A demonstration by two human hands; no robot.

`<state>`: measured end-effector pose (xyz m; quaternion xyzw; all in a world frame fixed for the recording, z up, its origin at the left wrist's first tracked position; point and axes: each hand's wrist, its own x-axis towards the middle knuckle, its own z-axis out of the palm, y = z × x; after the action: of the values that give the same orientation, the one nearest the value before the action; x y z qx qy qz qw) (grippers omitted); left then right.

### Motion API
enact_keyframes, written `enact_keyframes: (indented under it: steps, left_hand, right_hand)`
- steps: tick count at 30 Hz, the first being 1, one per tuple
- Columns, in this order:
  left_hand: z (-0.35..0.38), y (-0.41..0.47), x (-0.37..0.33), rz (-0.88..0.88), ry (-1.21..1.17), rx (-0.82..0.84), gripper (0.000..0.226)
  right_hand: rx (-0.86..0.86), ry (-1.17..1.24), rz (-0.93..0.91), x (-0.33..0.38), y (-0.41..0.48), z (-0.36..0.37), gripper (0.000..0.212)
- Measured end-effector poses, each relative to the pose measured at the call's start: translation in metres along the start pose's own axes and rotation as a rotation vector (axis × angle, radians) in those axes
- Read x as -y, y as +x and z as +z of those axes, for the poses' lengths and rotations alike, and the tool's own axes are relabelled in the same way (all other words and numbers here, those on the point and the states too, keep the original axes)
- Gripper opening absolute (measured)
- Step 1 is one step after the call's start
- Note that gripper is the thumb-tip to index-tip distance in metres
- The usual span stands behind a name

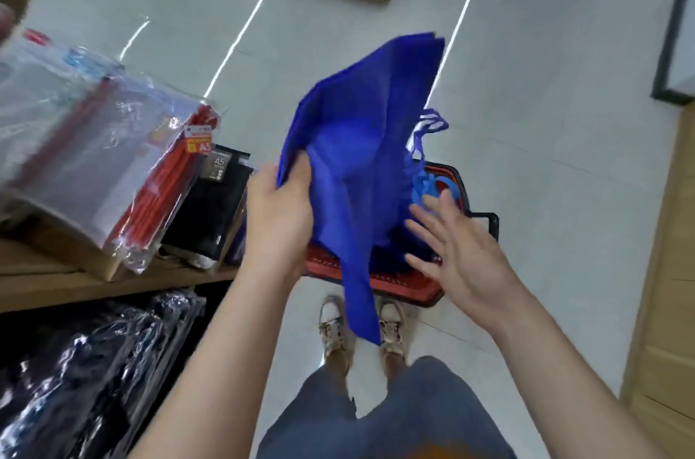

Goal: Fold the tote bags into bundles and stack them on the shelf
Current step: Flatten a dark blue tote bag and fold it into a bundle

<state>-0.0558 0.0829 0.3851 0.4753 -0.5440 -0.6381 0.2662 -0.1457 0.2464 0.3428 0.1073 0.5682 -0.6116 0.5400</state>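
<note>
Left hand (279, 218) grips limp creased blue tote bag (349, 127), right hand (462, 255) splayed.

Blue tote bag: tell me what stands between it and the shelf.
Nothing between the blue tote bag and the wooden shelf, but black A5 packs and red packs crowd the shelf's near end.

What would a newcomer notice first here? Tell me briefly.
A bright blue tote bag fills the centre, gripped at its edge by the left hand, with the right hand open beside it. Below it a red basket stands on the floor by the person's shoes. At left, a wooden shelf carries red and black packaged stationery.
</note>
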Motion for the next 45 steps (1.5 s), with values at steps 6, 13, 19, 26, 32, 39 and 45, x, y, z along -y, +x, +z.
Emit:
enact_keyframes:
  steps: [6,13,19,26,32,39,45]
  left_hand:
    - [-0.013,-0.034,-0.029,-0.109,-0.582,-0.21,0.017]
    - [-0.088,-0.091,0.015,-0.04,-0.03,-0.295,0.034]
    - [-0.122,-0.124,0.044,-0.188,0.168,-0.079,0.066]
    - [-0.204,-0.187,0.042,-0.276,-0.02,0.257,0.068]
    - [-0.257,-0.25,0.059,-0.21,0.174,-0.151,0.015]
    - [-0.335,-0.337,0.053,-0.255,0.208,-0.424,0.033]
    - [-0.379,-0.422,0.054,-0.37,-0.029,-0.613,0.029]
  right_hand:
    - [0.019,0.143,0.391,-0.051,-0.008,-0.042,0.06]
    - [-0.339,-0.318,-0.411,-0.007,-0.01,-0.082,0.025]
    - [-0.208,-0.69,-0.602,0.047,-0.044,-0.077,0.06]
    - [0.244,-0.377,-0.186,0.067,-0.1,-0.07,0.053]
    - [0.311,-1.09,-0.249,0.024,-0.149,-0.031,0.02]
    - [0.327,-1.015,-0.303,-0.019,-0.175,0.062,0.022]
    - [0.578,-0.936,-0.347,-0.078,-0.18,0.148,0.021]
